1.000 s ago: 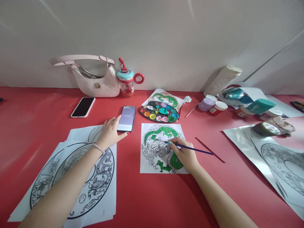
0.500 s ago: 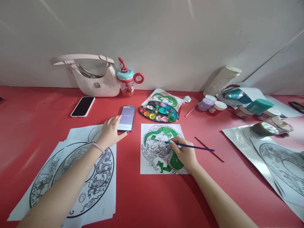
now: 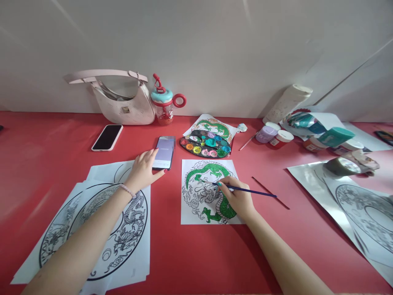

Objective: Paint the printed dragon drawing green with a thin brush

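My right hand (image 3: 238,197) pinches a blue-handled paintbrush (image 3: 251,190) whose tip meets the dragon's green claw on a partly painted dragon drawing (image 3: 192,215). Green paint covers much of the dragon's body; its head and the flames around it are bare line art. With fingers stretched and thumb spread, my left hand (image 3: 143,170) lies against the left and lower edges of a lit smartphone (image 3: 164,152) that lies flat on the table. Behind the drawing is a palette (image 3: 201,152) with several paint colours, overlapping a finished-looking green and orange dragon picture (image 3: 211,125).
Printed circular dragon sheets (image 3: 135,262) lie under my left forearm. A second phone (image 3: 107,137), a white handbag (image 3: 123,106) and a straw cup (image 3: 164,107) stand farther back. To the right are a thin brush (image 3: 270,192), paint jars (image 3: 281,138) and another printed sheet (image 3: 307,184).
The paintbrush tip has shifted slightly left toward the claw, and the handle's rear end has dipped a little. My left hand stays at the phone.
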### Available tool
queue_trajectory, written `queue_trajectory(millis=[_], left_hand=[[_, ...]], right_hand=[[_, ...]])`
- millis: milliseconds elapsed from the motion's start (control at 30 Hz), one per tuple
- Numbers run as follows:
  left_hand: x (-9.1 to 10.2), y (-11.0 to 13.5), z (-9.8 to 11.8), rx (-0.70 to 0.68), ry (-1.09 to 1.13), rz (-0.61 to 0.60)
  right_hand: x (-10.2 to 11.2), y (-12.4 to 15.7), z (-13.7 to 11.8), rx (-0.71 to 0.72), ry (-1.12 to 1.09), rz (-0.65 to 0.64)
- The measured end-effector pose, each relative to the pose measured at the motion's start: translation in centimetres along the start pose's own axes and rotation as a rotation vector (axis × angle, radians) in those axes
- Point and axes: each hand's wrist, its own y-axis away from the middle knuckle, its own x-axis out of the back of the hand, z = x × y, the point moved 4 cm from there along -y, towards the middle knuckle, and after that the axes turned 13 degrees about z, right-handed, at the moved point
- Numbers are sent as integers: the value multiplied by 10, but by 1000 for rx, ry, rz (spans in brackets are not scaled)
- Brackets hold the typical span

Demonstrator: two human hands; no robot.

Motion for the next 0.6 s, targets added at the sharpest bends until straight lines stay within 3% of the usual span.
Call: queue_trajectory(millis=[600], left_hand=[[3, -2, 2, -2, -7, 1]], right_hand=[[-1, 0, -7, 142, -28, 16]])
